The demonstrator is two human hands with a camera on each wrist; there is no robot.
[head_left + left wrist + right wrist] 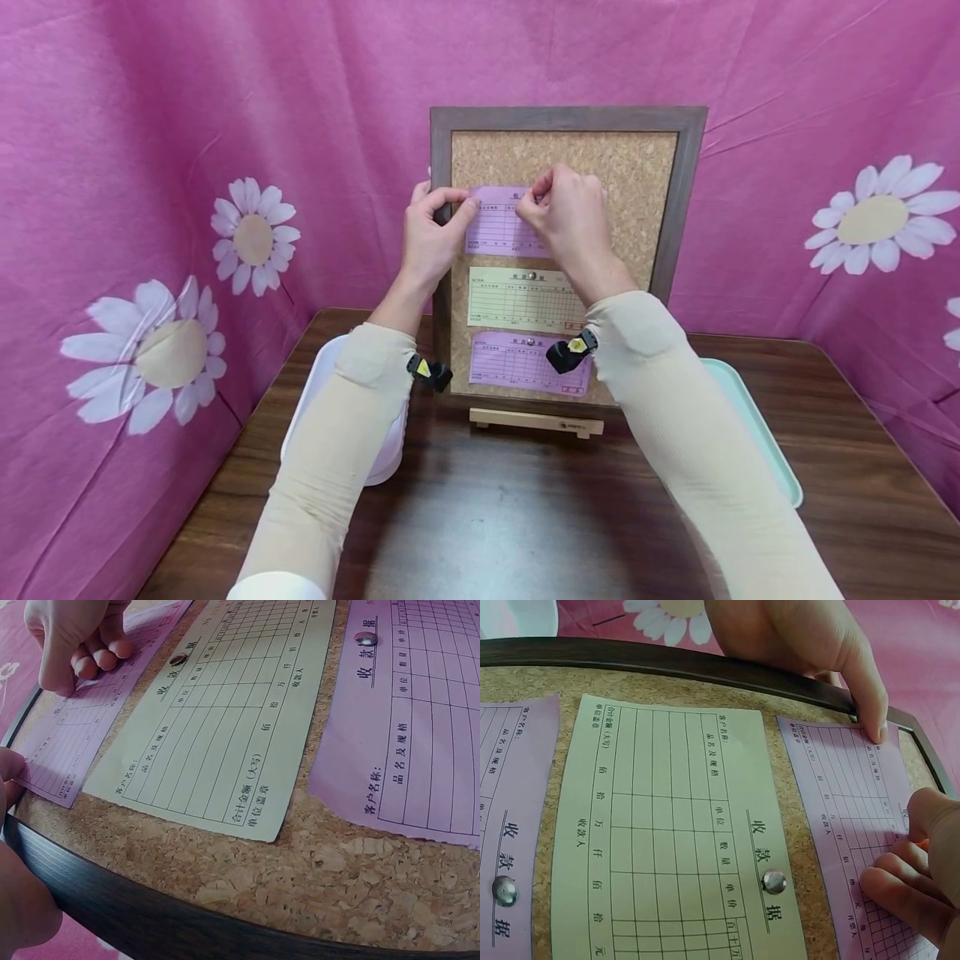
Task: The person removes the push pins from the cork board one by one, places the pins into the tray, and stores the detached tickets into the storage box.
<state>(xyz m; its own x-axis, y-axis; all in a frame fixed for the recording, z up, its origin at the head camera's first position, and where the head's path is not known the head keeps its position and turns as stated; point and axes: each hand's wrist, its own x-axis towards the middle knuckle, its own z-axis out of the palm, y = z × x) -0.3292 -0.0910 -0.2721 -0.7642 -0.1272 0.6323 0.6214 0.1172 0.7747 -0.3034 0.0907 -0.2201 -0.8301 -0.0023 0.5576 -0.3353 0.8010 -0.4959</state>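
Observation:
Against the framed corkboard (pixel 637 192), the upper purple receipt slip (pixel 495 237) lies under both hands. At its upper left corner, my left hand (pixel 435 225) pinches the paper edge between thumb and forefinger, its other fingers around the frame. My right hand (pixel 573 212) touches the slip's top middle with thumb and forefinger brought together and the other fingers curled; whatever they pinch is hidden. Below hang a pale yellow receipt slip (pixel 495 300) and a lower purple receipt slip (pixel 502 362), each with a silver thumbtack (pixel 775 881) through its heading.
A wooden easel (pixel 525 421) supports the board on the brown table (pixel 480 517). White trays (pixel 386 471) stand at the left, partly behind the left forearm. A mint tray (pixel 757 425) lies at the right. Pink floral cloth (pixel 337 125) hangs around the table.

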